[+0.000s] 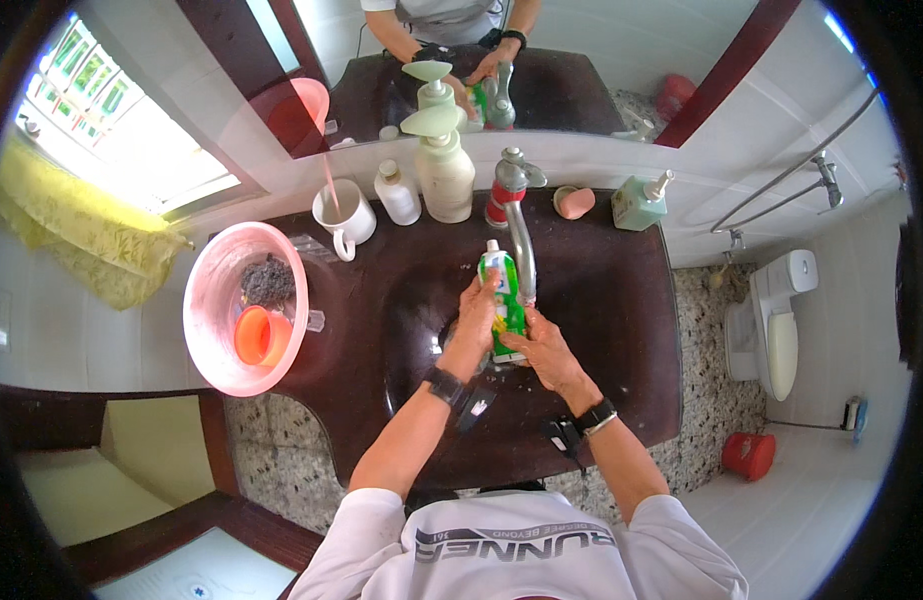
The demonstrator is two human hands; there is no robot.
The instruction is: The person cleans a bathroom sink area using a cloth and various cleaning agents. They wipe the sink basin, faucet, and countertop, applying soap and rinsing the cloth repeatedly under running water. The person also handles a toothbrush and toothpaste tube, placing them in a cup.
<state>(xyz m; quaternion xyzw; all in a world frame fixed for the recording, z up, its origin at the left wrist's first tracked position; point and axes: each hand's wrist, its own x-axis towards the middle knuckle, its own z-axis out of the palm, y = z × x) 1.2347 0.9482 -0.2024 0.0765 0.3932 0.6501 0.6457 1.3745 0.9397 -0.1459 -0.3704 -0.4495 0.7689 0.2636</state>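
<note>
A green and white toothpaste tube (511,301) with a white cap lies between my two hands, cap end pointing away from me. My left hand (470,324) grips its left side, the thumb lying along the upper part. On the lower right, my right hand (555,354) holds the tube near its flat end with thumb and fingers. Both hands are over the dark sink basin (416,311), close to the spout of the metal faucet (523,244). My right fingertips are by the spout's mouth; whether water runs cannot be told.
Behind the basin stand a white mug (354,214), a white bottle (398,196), a pump bottle (445,180), pink soap (577,203) and a green soap dispenser (638,206). A pink plastic basin (197,315) holding an orange cup (260,337) sits left. A mirror (566,90) rises behind.
</note>
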